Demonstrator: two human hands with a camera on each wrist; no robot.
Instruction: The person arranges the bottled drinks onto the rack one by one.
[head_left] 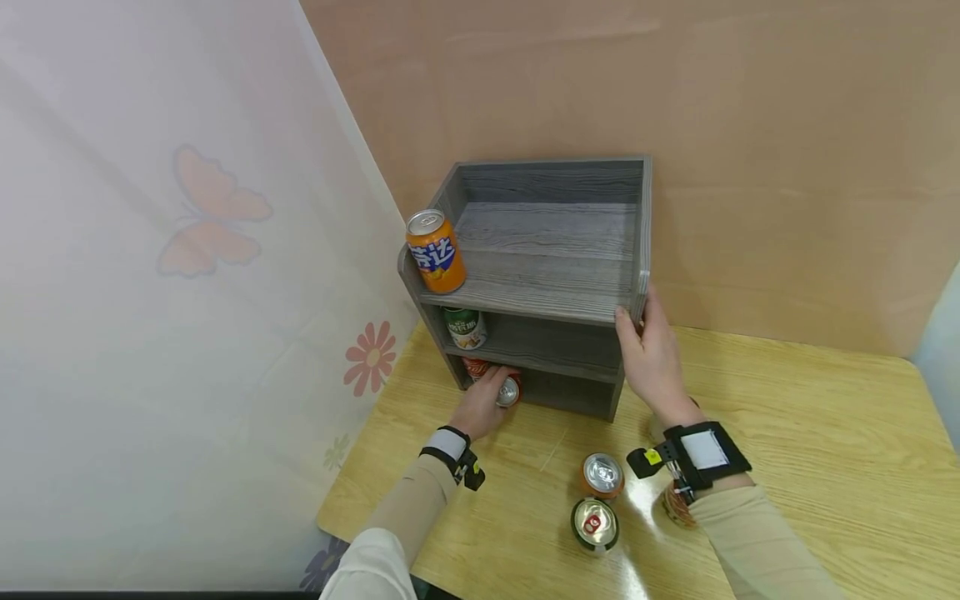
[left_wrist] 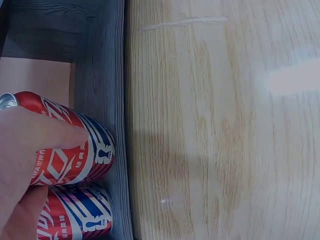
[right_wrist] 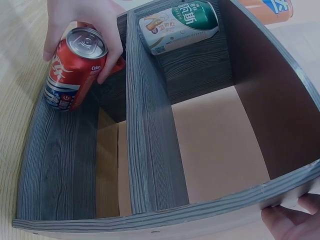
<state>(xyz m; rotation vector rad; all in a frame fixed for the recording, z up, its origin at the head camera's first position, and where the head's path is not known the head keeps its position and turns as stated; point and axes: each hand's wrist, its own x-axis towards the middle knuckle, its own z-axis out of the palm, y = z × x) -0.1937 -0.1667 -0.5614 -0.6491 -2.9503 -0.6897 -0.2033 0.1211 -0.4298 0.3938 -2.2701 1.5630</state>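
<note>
A grey wooden shelf unit (head_left: 555,258) with stacked levels stands on the table. On its bottom level my left hand (head_left: 480,406) grips a red cola can (right_wrist: 75,70). A second red cola can (left_wrist: 75,215) stands right beside it, partly covered by my fingers in the left wrist view. My right hand (head_left: 651,358) holds the unit's right side panel, thumb at the front edge and fingers round the outside. A green and white can (right_wrist: 182,25) stands at the left of the middle level. On the top level, an orange soda can (head_left: 437,254) stands at the front left corner.
On the table, an orange-sided can (head_left: 602,475) and a can with a red pull tab (head_left: 595,525) stand in front of the unit. Another can (head_left: 677,506) is partly hidden under my right forearm. A wall with printed flowers (head_left: 371,357) rises at the left.
</note>
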